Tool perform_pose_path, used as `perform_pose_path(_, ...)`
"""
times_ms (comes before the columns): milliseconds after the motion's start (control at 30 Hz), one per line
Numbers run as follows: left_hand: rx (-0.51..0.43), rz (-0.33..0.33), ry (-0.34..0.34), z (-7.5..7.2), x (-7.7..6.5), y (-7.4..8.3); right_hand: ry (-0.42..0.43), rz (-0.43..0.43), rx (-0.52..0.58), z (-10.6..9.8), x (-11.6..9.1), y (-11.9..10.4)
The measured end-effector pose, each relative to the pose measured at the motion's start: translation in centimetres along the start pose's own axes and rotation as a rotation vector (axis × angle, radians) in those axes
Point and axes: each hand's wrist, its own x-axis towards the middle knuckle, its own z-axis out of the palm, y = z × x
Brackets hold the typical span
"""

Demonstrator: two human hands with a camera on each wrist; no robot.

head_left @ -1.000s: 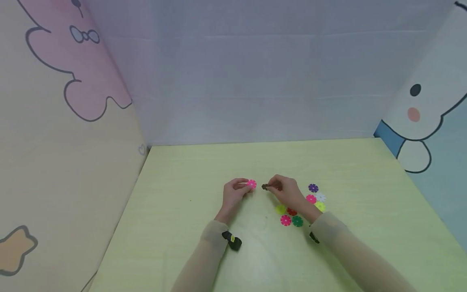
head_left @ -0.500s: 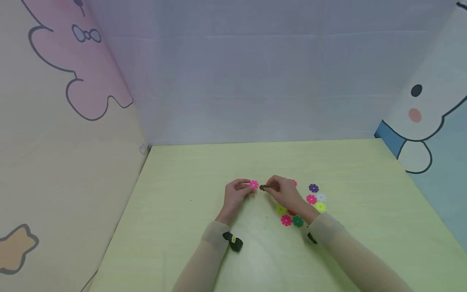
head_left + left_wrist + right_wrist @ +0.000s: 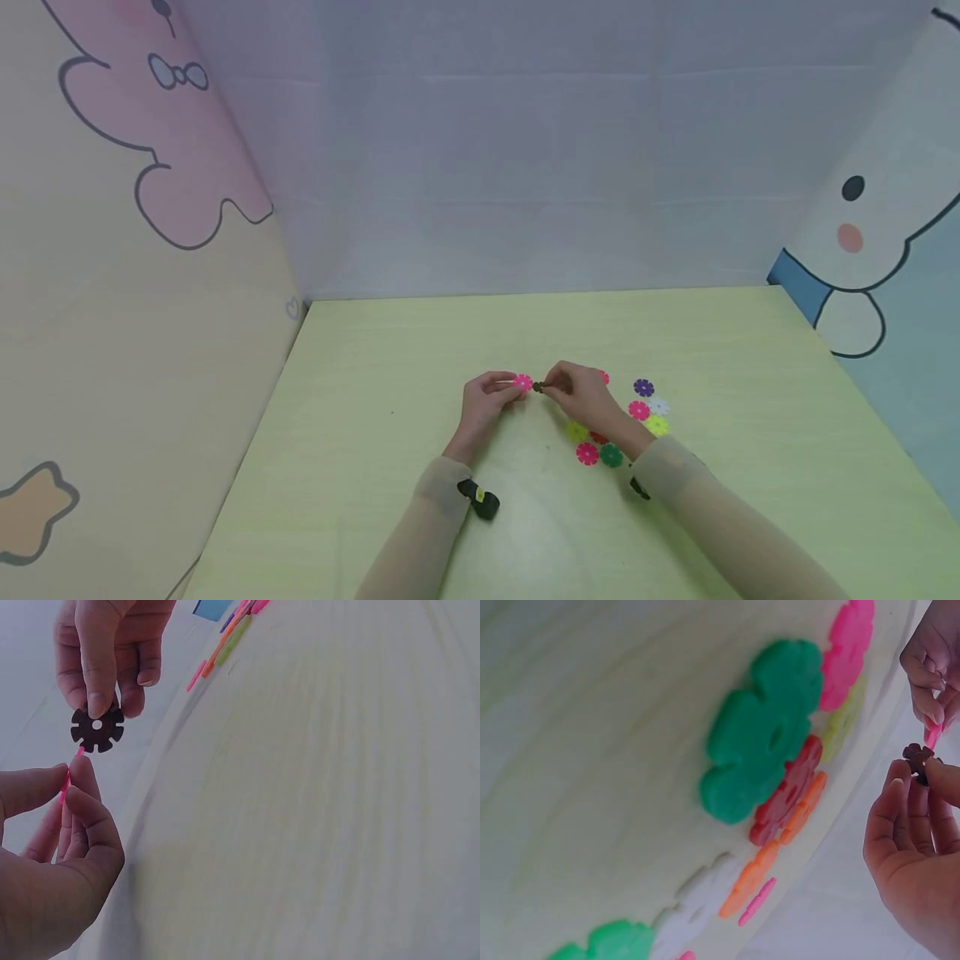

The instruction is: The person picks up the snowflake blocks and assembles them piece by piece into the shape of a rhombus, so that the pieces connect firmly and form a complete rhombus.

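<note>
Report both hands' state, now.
Left hand: closed, pinching a pink notched disc.
Right hand: closed, pinching a dark brown notched disc.

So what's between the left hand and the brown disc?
The pink disc, pinched by the left hand; its edge appears to touch the brown disc. Head and left wrist views show this.

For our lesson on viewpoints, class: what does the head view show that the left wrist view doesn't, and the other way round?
Only the head view: the white disc, the left sleeve and the bow drawing.
Only the left wrist view: the centre hole of the dark disc.
Both: that disc in the right grip, a pink disc in the left grip, and the table.
</note>
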Motion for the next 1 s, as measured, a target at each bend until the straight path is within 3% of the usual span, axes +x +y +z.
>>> perform_pose_path(433, -0.007, 0.006, 0.011, 0.00, -0.24, -0.41, -0.025, 0.004, -0.061, -0.05, 0.02, -0.32)
perform_pose_path(733, 0.006, 0.002, -0.012, -0.14, -0.98, -0.01, -0.031, -0.030, -0.036, -0.30, -0.29, -0.73)
perform_pose_path(1000, -0.023, 0.028, -0.017, -0.05, -0.67, -0.17, -0.011, -0.023, -0.044, -0.29, -0.39, -0.86)
